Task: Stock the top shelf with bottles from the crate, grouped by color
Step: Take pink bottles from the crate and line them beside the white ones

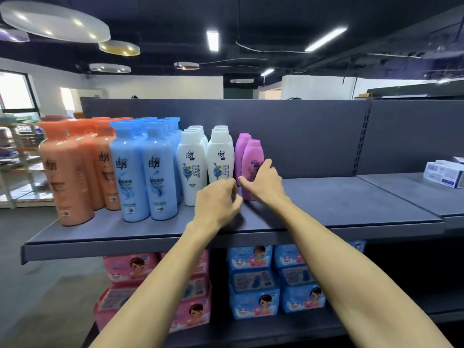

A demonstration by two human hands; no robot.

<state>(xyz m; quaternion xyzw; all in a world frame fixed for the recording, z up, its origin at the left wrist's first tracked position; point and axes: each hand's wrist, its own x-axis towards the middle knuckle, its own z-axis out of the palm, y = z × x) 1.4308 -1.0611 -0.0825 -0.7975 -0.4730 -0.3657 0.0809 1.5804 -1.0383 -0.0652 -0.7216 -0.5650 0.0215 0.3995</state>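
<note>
Head view showed the purple bottle (252, 156) upright on the top shelf (326, 204), just right of the white bottles (219, 156). The right grip (263, 182) curled round its lower body. The left grip (216, 197) sat curled beside it, contact unclear. Glossy, rigid plastic, probably light and slick, so best held mid-body.

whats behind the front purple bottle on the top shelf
A second purple bottle stands just behind it, offset left, then the dark back panel. The front purple bottle and the right hand gripping it cover the rear one's lower part; any further bottles cannot be seen.
</note>
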